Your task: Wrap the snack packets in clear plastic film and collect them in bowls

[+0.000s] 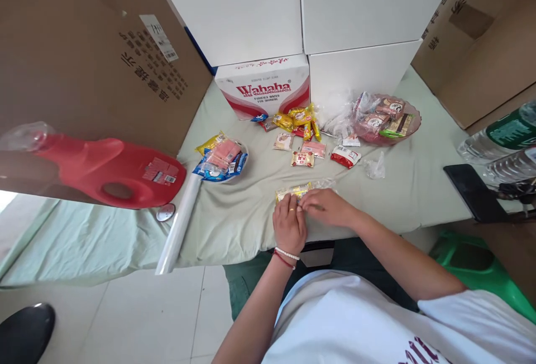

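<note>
Both my hands rest on a clear plastic bag of yellow snack packets [295, 191] near the table's front edge. My left hand [288, 227], with a ring and a bead bracelet, has its fingers curled onto the bag's left part. My right hand [324, 206] lies over the bag's right part with fingers pinched on the plastic. Beyond them loose snack packets [302, 158] are scattered on the pale green cloth [243, 207]. A small plate of pink and blue packets [221, 158] sits to the left. A pinkish bowl of snacks [387, 118] stands at the back right.
A red jug [113, 171] lies on its side at the left, by a big cardboard box [84, 57]. A roll of clear film [180, 224] hangs over the table's edge. A Wahaha carton [263, 87] and white boxes [355, 12] stand behind. A phone [471, 188] and water bottles [498, 140] are right.
</note>
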Tool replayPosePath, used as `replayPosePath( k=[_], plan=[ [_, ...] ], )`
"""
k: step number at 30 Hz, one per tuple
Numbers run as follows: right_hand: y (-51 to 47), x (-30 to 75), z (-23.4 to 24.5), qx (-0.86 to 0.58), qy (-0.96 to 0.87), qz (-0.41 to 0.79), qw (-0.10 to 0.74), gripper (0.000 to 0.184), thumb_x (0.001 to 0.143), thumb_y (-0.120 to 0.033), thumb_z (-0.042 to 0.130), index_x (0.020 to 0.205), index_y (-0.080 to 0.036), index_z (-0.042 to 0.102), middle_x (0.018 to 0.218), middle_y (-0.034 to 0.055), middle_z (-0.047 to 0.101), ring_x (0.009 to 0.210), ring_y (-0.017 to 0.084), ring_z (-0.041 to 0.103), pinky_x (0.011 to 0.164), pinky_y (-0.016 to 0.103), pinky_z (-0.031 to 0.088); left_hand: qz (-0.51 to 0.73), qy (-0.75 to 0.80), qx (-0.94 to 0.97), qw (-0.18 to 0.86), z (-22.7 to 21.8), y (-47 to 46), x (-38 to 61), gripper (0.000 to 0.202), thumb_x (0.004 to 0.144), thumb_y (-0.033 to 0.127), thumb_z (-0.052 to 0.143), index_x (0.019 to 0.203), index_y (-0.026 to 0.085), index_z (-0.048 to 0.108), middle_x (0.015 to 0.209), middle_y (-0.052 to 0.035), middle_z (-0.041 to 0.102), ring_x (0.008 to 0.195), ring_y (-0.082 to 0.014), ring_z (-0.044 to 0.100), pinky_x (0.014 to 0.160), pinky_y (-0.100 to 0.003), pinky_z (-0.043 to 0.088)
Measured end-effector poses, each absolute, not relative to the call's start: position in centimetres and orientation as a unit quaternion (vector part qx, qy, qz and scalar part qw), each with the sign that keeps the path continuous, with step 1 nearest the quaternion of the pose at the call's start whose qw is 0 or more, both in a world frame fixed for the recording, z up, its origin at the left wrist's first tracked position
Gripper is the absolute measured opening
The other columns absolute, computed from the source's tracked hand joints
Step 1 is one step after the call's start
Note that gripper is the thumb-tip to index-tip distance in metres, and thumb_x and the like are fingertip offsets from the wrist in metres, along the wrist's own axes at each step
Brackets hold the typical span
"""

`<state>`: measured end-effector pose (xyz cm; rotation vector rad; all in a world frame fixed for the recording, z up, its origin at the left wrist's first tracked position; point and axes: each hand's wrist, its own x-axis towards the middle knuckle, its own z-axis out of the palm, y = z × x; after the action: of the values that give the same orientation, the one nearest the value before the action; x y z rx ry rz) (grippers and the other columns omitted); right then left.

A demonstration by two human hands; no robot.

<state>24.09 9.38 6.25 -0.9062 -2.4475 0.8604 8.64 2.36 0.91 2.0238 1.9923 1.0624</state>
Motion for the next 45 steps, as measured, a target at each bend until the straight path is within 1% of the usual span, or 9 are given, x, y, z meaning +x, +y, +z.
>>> replayPosePath(
  k=[3, 6, 14, 21, 25, 29, 33, 40, 45],
  plan=[
    [9.6, 25.6, 5.6, -0.562, -0.766, 0.198, 0.241, 0.028, 0.102, -0.025, 0.049, 0.118, -0.016, 0.07, 0.128, 0.016, 0.065, 0.12, 0.028, 0.056, 0.101, 0.043, 0.048, 0.277, 0.671, 0.687, 0.034, 0.0, 1.9, 9.1, 0.045, 0.096, 0.022, 0.051, 0.14, 0.015, 0.061, 0.147, -0.0208, 0.06, 0.13, -0.0359, 0.058, 0.106, -0.055, 0.046],
    [9.8, 26.7, 4.6, -0.645, -0.729, 0.157, 0.171, 0.028, 0.095, -0.035, 0.064, 0.116, -0.017, 0.07, 0.14, 0.0188, 0.057, 0.132, 0.036, 0.047, 0.104, 0.049, 0.045, 0.253, 0.672, 0.695, 0.029, 0.0, 1.8, 9.2, 0.05, 0.094, 0.02, 0.052, 0.143, 0.018, 0.059, 0.148, -0.0189, 0.06, 0.13, -0.0352, 0.058, 0.106, -0.053, 0.046],
    [10.9, 25.1, 8.1, -0.609, -0.75, 0.223, 0.13, 0.014, 0.101, -0.03, 0.055, 0.101, -0.02, 0.064, 0.092, 0.0041, 0.071, 0.084, 0.02, 0.066, 0.072, 0.028, 0.045, 0.231, 0.656, 0.718, 0.026, 0.3, 1.8, 8.9, 0.05, 0.096, 0.019, 0.05, 0.146, 0.018, 0.057, 0.15, -0.0175, 0.059, 0.134, -0.0323, 0.058, 0.106, -0.05, 0.044],
    [11.6, 16.8, 8.3, -0.542, -0.822, 0.175, -0.013, 0.022, 0.102, -0.016, 0.047, 0.118, -0.015, 0.061, 0.11, 0.0133, 0.07, 0.093, 0.025, 0.07, 0.075, 0.032, 0.05, 0.263, 0.632, 0.728, 0.039, 0.0, 1.5, 8.1, 0.038, 0.093, 0.016, 0.055, 0.129, 0.016, 0.068, 0.139, -0.0202, 0.066, 0.136, -0.0345, 0.058, 0.111, -0.057, 0.045],
    [10.1, 16.4, 6.4, -0.484, -0.862, 0.151, -0.003, 0.024, 0.103, -0.012, 0.042, 0.117, -0.014, 0.061, 0.116, 0.0146, 0.064, 0.103, 0.026, 0.064, 0.086, 0.035, 0.051, 0.358, 0.556, 0.739, 0.127, -0.3, 0.6, 5.8, 0.047, 0.086, 0.011, 0.054, 0.131, 0.018, 0.066, 0.145, -0.0171, 0.063, 0.144, -0.031, 0.051, 0.116, -0.056, 0.046],
    [8.4, 18.1, 5.7, -0.419, -0.901, 0.105, 0.027, 0.028, 0.105, -0.018, 0.042, 0.126, -0.011, 0.059, 0.121, 0.016, 0.06, 0.111, 0.029, 0.056, 0.095, 0.04, 0.049, 0.527, 0.533, 0.626, 0.216, -0.8, 0.0, 4.0, 0.039, 0.079, 0.007, 0.047, 0.105, 0.022, 0.072, 0.119, -0.0089, 0.074, 0.125, -0.0242, 0.066, 0.111, -0.05, 0.052],
    [8.6, 18.9, 6.6, -0.376, -0.922, 0.09, 0.003, 0.036, 0.103, -0.026, 0.052, 0.135, -0.009, 0.055, 0.124, 0.0185, 0.058, 0.112, 0.03, 0.054, 0.09, 0.041, 0.052, 0.626, 0.596, 0.434, 0.255, -1.2, 0.5, 3.4, 0.024, 0.072, 0.014, 0.051, 0.089, 0.021, 0.066, 0.099, -0.0055, 0.071, 0.108, -0.0227, 0.069, 0.102, -0.045, 0.055],
    [10.2, 18.8, 8.1, -0.329, -0.942, 0.054, -0.042, 0.029, 0.103, -0.012, 0.039, 0.121, -0.01, 0.062, 0.118, 0.0168, 0.06, 0.104, 0.028, 0.061, 0.076, 0.04, 0.055, 0.609, 0.627, 0.407, 0.264, -0.2, 0.3, 2.9, 0.007, 0.078, 0.026, 0.065, 0.083, 0.021, 0.067, 0.096, -0.0038, 0.07, 0.104, -0.0217, 0.068, 0.098, -0.039, 0.053],
    [10.8, 19.6, 8.4, -0.371, -0.928, 0.046, 0.001, 0.027, 0.102, -0.011, 0.041, 0.119, -0.01, 0.062, 0.113, 0.0153, 0.06, 0.105, 0.028, 0.061, 0.078, 0.039, 0.055, 0.583, 0.668, 0.378, 0.265, 0.9, -0.2, 2.8, 0.022, 0.083, 0.034, 0.067, 0.102, 0.022, 0.069, 0.107, -0.0032, 0.069, 0.101, -0.0211, 0.065, 0.093, -0.037, 0.054]
  ],
)
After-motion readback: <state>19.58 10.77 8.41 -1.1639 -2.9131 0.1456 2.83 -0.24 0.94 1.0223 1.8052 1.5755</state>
